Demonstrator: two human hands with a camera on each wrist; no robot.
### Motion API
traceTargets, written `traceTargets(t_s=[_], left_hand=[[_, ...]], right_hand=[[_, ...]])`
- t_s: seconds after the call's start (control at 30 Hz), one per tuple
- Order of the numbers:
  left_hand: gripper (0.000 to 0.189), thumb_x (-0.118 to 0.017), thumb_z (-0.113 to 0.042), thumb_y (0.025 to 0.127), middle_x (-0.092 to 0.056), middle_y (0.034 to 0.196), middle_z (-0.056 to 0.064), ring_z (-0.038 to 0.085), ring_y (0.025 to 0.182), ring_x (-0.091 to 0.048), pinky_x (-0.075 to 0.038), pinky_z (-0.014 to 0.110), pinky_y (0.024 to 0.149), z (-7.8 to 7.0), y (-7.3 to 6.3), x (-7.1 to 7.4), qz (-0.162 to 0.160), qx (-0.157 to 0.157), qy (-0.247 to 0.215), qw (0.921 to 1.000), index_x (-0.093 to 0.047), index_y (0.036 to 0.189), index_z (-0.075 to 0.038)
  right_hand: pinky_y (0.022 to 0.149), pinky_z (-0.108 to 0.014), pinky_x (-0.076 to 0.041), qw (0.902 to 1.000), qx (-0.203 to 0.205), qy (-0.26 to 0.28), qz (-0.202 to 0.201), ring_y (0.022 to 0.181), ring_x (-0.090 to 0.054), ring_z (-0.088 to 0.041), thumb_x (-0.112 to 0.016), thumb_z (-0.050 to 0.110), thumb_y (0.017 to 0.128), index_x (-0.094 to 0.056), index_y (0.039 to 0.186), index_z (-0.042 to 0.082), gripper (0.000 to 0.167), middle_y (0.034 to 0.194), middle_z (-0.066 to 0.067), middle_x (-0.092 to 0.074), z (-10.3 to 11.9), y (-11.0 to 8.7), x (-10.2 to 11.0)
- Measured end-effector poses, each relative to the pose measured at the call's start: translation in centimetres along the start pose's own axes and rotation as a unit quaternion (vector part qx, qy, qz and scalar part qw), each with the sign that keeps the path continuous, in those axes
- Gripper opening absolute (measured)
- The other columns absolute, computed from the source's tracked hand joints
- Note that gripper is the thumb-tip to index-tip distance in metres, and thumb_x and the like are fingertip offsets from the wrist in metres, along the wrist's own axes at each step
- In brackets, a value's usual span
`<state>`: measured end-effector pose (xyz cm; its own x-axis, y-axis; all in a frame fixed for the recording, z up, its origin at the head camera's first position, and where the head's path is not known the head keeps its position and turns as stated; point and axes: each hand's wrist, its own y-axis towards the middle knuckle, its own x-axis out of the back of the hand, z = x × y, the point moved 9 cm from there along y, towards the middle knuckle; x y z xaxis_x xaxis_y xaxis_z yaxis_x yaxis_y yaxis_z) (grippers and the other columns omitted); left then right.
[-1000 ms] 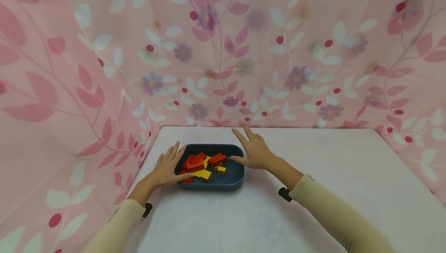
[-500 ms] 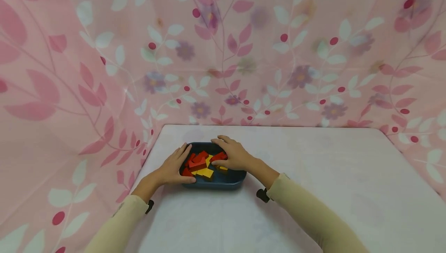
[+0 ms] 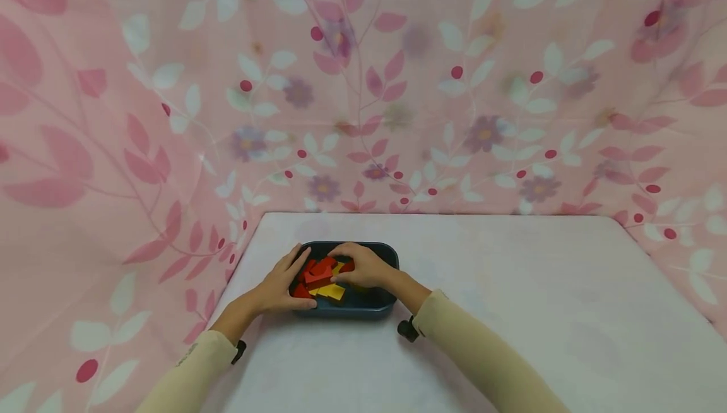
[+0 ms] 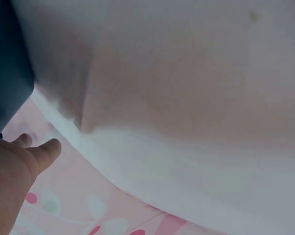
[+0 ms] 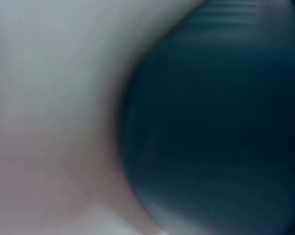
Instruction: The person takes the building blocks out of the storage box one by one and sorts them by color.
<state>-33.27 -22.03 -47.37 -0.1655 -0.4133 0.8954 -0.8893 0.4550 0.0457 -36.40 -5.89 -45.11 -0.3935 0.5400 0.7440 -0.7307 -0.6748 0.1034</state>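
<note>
A dark blue tray [image 3: 352, 313] with rounded corners holds a pile of red and yellow toy blocks. My left hand [image 3: 278, 287] rests at the tray's left end, fingers straight along the rim and thumb at the near edge. In the left wrist view, part of this hand [image 4: 15, 171] shows below the tray's dark wall [image 4: 8, 63]. My right hand [image 3: 366, 268] reaches over the tray's right half, its thumb and fingers apart around a red block [image 3: 347, 266]. Left of it lie another red block [image 3: 319, 277] and a yellow block [image 3: 335, 292]. The palm hides some blocks.
The tray stands on a white-covered table [image 3: 511, 312], near its left side. A pink floral curtain [image 3: 363, 84] hangs behind the table and along its left side. Only the tray's outside and the white cloth [image 5: 44, 98] show in the right wrist view, blurred.
My right hand has moved left and down, from above the tray's right rim into the tray among the blocks. The left hand stays at the tray's left end.
</note>
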Motion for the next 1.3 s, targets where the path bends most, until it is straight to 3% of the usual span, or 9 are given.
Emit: traceTargets(t_s=[0.13,0.27,0.4,0.57,1.1,1.3], left_hand=[[0.113,-0.074,-0.064,0.075,-0.007,0.166,0.016,0.046,0.148,-0.020,-0.028,0.074,0.108,0.0,0.0,-0.1,0.002,0.004,-0.005,1.0000,-0.015,0.160,-0.018],[0.112,-0.073,-0.065,0.075,-0.007,0.167,0.015,0.046,0.148,-0.020,-0.029,0.074,0.107,0.1,-0.1,-0.1,0.001,0.007,-0.002,1.0000,-0.016,0.160,-0.018],[0.111,-0.074,-0.063,0.075,-0.008,0.166,0.016,0.046,0.147,-0.021,-0.029,0.074,0.108,0.2,-0.2,0.1,-0.006,0.005,-0.007,0.9999,-0.018,0.160,-0.018],[0.111,-0.074,-0.062,0.076,-0.008,0.166,0.016,0.046,0.147,-0.021,-0.029,0.074,0.108,0.4,-0.1,-0.2,-0.004,-0.003,-0.007,1.0000,-0.017,0.160,-0.019],[0.111,-0.075,-0.062,0.075,-0.005,0.167,0.014,0.046,0.148,-0.018,-0.028,0.075,0.107,0.6,-0.1,-0.2,-0.001,0.010,-0.004,0.9999,-0.016,0.160,-0.020],[0.112,-0.075,-0.063,0.075,-0.007,0.166,0.015,0.045,0.148,-0.019,-0.028,0.073,0.109,0.4,-0.1,-0.1,0.001,0.017,-0.001,0.9999,-0.016,0.160,-0.019]], right_hand=[[0.114,-0.047,-0.040,0.9999,0.002,0.003,-0.015,0.133,-0.049,-0.026,-0.076,0.030,0.088,-0.060,0.133,0.013,0.051,0.143,-0.008,-0.052,-0.3,0.3,-1.0],[0.111,-0.052,-0.040,0.9993,0.017,-0.031,-0.014,0.130,-0.049,-0.029,-0.077,0.030,0.086,-0.062,0.132,0.014,0.051,0.143,-0.009,-0.052,-0.1,0.8,-2.3],[0.105,-0.051,-0.042,0.9968,0.034,-0.071,-0.014,0.124,-0.052,-0.027,-0.078,0.032,0.085,-0.064,0.130,0.018,0.048,0.138,-0.004,-0.058,0.4,1.4,-3.0],[0.104,-0.048,-0.042,0.9958,0.027,-0.086,-0.018,0.120,-0.053,-0.024,-0.078,0.031,0.086,-0.071,0.121,0.020,0.038,0.132,-0.001,-0.062,0.4,1.8,-3.4],[0.101,-0.042,-0.045,0.9987,0.002,-0.050,-0.013,0.120,-0.050,-0.025,-0.076,0.025,0.088,-0.076,0.102,0.016,0.017,0.131,-0.004,-0.060,0.7,2.1,-3.1],[0.099,-0.043,-0.046,0.9959,0.016,-0.074,-0.050,0.114,-0.052,-0.026,-0.075,0.028,0.088,-0.077,0.101,0.017,0.017,0.125,-0.003,-0.065,1.2,1.8,-2.0]])
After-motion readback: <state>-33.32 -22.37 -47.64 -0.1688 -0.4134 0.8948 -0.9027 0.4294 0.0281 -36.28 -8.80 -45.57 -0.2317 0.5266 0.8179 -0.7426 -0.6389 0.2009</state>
